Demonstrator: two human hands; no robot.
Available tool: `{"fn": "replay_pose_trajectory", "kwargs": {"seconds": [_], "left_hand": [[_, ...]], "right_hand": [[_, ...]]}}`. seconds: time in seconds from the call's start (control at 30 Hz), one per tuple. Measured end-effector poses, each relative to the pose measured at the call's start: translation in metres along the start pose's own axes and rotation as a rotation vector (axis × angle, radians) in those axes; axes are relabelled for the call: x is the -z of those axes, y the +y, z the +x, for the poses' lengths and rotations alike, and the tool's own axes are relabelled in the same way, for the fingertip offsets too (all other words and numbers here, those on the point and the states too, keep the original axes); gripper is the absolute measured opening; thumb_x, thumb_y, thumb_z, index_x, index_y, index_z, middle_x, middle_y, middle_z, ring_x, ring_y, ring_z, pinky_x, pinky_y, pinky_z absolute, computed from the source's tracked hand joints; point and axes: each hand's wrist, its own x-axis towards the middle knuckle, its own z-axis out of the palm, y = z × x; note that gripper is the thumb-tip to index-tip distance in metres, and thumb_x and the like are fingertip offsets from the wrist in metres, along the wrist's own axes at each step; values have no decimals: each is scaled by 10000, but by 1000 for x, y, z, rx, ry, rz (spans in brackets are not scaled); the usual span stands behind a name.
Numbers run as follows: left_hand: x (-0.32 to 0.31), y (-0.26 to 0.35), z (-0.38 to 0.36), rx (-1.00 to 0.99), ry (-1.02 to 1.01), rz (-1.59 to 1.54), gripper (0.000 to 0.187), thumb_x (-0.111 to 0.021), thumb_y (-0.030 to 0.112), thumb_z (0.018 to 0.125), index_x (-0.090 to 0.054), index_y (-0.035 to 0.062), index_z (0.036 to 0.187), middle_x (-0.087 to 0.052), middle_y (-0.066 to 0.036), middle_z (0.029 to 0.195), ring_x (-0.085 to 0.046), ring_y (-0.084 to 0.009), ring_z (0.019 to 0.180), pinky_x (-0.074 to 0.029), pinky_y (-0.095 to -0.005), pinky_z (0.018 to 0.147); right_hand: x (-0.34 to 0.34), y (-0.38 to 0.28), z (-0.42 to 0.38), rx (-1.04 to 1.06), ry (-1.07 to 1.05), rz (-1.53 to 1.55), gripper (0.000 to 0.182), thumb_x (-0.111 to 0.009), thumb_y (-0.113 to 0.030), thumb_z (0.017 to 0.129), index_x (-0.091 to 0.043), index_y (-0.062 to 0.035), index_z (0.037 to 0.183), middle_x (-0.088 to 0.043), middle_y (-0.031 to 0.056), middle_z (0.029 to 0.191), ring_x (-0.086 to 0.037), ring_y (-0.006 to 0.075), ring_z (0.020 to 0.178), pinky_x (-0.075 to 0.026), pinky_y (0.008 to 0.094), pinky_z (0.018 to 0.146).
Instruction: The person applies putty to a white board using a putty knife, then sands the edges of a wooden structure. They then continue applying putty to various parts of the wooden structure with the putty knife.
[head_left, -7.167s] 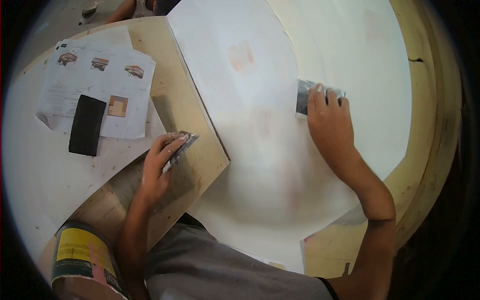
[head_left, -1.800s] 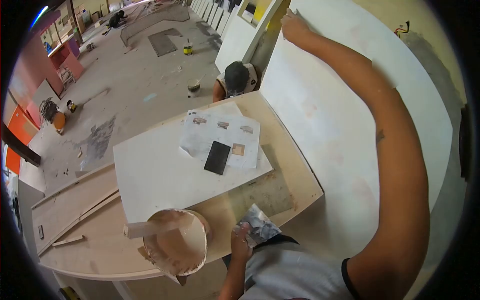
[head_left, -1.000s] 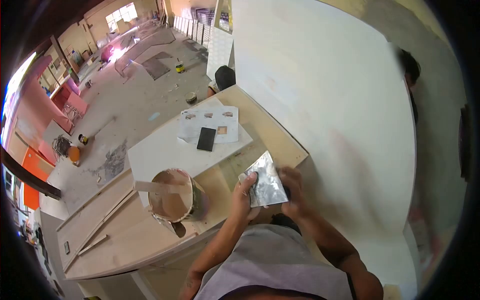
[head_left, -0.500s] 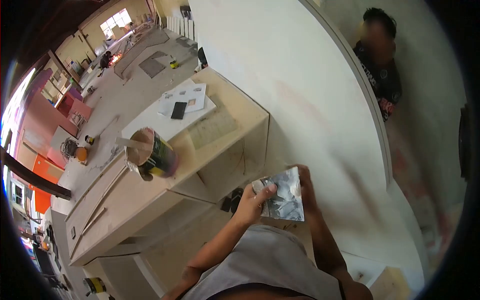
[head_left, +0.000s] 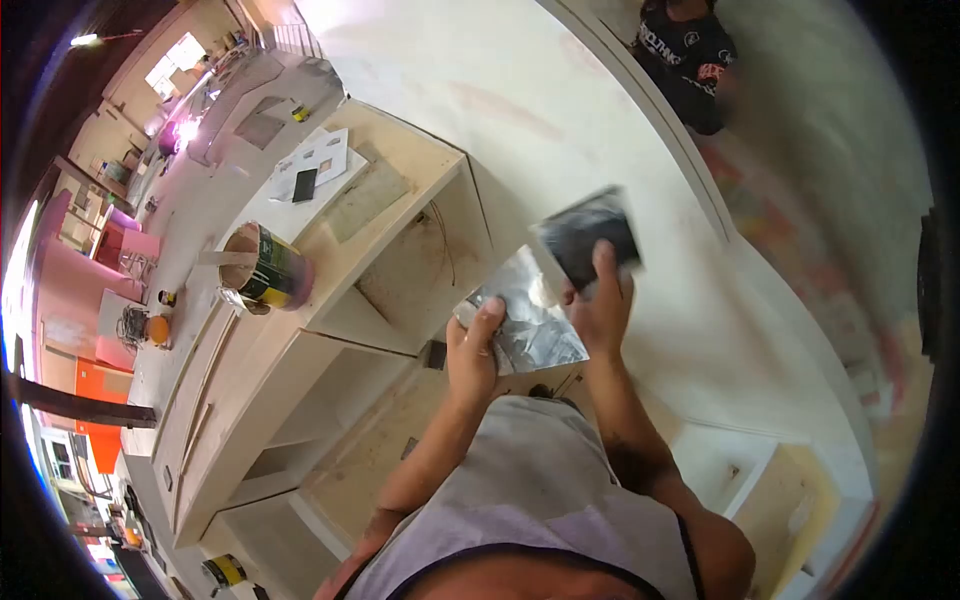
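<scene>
A flat square plate (head_left: 540, 325) smeared with white and grey paste is gripped in my left hand (head_left: 476, 345), thumb on top. My right hand (head_left: 604, 305) holds a dark, paste-stained square plate (head_left: 590, 238) by its lower edge, thumb across its face. This second plate is slightly blurred and lies above and to the right of the first, in front of the white curved panel (head_left: 480, 75). Both hands are closed on their plates, over the gap between the panel and the wooden counter (head_left: 385, 135).
On the counter stand an open paint can (head_left: 275, 270) with a stick, paper sheets (head_left: 325, 155), a dark phone (head_left: 305, 185) and thin strips. Another person (head_left: 685, 55) is beyond the panel's edge. A bright spark glows (head_left: 187, 130) far off at upper left.
The dark plate in my right hand has come into view, raised up and right, apart from the left plate. My left hand has moved up and slightly left. The view has shifted.
</scene>
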Motion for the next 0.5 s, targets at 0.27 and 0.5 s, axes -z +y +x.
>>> {"fn": "replay_pose_trajectory", "kwargs": {"seconds": [0.27, 0.5], "left_hand": [[2, 6, -18, 27, 121, -183, 335, -600, 239, 941, -558, -20, 1149, -669, -96, 997, -682, -193, 868, -565, -342, 767], [43, 12, -6, 588, -440, -981, 304, -420, 212, 1033, -504, -17, 1215, -422, -32, 696, -373, -64, 368, -309, -228, 344]], "right_hand": [[42, 28, -48, 459, -409, -476, 304, -612, -208, 949, -609, 54, 1105, -655, 102, 991, -623, 207, 867, -504, 339, 765], [12, 7, -38, -154, -2, 191, 393, -659, -322, 894, -578, -24, 1136, -669, 66, 928, -622, 145, 655, -440, 286, 471]]}}
